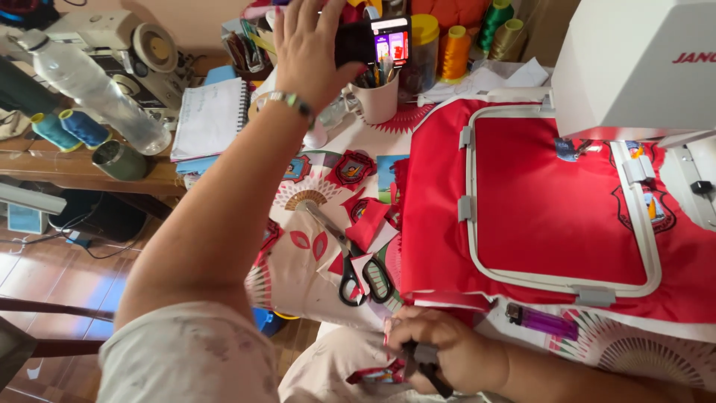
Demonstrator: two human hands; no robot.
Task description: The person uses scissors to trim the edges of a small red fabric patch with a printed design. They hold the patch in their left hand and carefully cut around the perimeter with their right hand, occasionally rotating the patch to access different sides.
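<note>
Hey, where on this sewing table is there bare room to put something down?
One free patch: patterned cloth left of the scissors. Another: the corner right of the purple lighter, below the hoop. It is crowded at the back around the pen mug, thread cones and notebook.
</note>
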